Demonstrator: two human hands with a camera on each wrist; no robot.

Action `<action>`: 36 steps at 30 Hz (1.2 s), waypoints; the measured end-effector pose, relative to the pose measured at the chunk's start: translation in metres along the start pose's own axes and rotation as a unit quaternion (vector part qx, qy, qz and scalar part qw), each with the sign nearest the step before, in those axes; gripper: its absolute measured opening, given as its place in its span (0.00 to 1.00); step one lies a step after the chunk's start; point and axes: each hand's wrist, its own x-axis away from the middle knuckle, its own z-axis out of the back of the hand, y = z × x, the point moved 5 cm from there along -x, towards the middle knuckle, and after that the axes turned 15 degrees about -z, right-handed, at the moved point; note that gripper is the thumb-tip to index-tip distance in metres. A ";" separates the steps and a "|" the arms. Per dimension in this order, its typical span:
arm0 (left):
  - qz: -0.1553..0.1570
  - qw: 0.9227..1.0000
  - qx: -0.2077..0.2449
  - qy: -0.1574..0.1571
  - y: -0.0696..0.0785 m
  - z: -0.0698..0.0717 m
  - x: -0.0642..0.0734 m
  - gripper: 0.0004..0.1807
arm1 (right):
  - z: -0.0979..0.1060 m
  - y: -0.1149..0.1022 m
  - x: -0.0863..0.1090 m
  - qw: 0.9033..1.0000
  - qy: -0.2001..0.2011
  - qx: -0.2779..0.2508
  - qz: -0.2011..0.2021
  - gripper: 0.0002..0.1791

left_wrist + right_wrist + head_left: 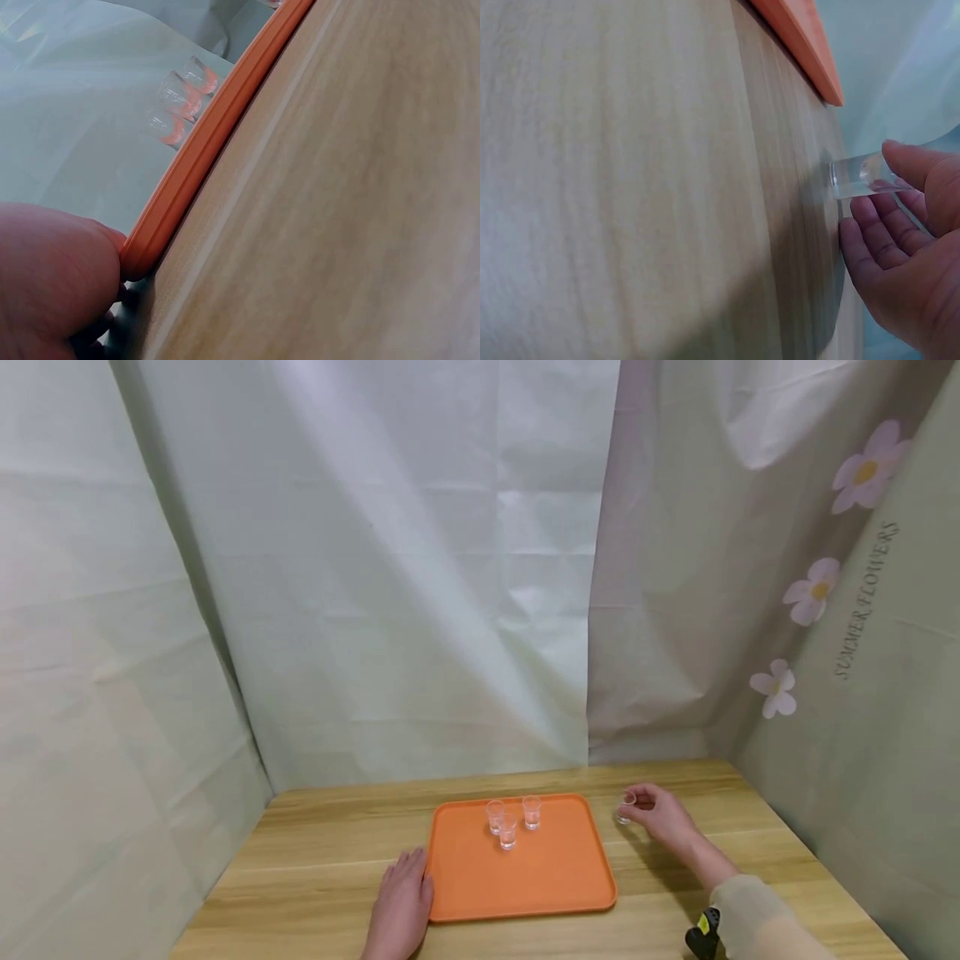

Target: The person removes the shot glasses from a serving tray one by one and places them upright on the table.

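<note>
Clear, tapered, glass-like cup (622,817) is occupying two o'clock of the orange, rectangular, plastic-looking tray (525,885); the right hand (662,817) is pinching it, the left hand (402,898), fingers extended, lying at eight. Gripping is apparently under way, the next move seemingly calling for steady, upright handling.

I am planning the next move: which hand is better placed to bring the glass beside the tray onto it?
Probably the right hand: it holds that clear glass, right of the orange tray. The left hand is farther away, at the tray's opposite edge.
</note>
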 end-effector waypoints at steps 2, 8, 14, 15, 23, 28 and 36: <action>0.001 1.000 0.001 -0.003 0.001 -0.001 -0.002 0.22 | 0.002 0.001 0.001 1.000 0.001 0.000 -0.002 0.24; -0.009 1.000 -0.003 -0.001 0.004 0.001 -0.007 0.22 | 0.006 0.001 0.000 1.000 -0.004 0.000 -0.002 0.27; -0.017 1.000 -0.009 -0.005 0.005 0.003 -0.014 0.22 | 0.009 0.000 0.000 1.000 -0.024 -0.013 0.000 0.32; -0.017 1.000 -0.007 -0.007 0.005 0.002 -0.014 0.22 | 0.009 0.001 0.001 1.000 -0.027 -0.013 -0.002 0.33; 0.002 1.000 -0.002 -0.026 0.000 0.000 -0.008 0.23 | 0.008 0.008 0.009 0.999 -0.044 -0.015 -0.014 0.39; -0.004 1.000 -0.007 -0.024 0.001 0.001 -0.006 0.23 | 0.011 0.009 0.016 0.999 -0.035 -0.008 -0.022 0.42; 0.023 0.999 -0.004 -0.042 0.000 0.002 -0.004 0.24 | 0.020 -0.014 0.029 0.998 -0.004 0.058 0.031 0.49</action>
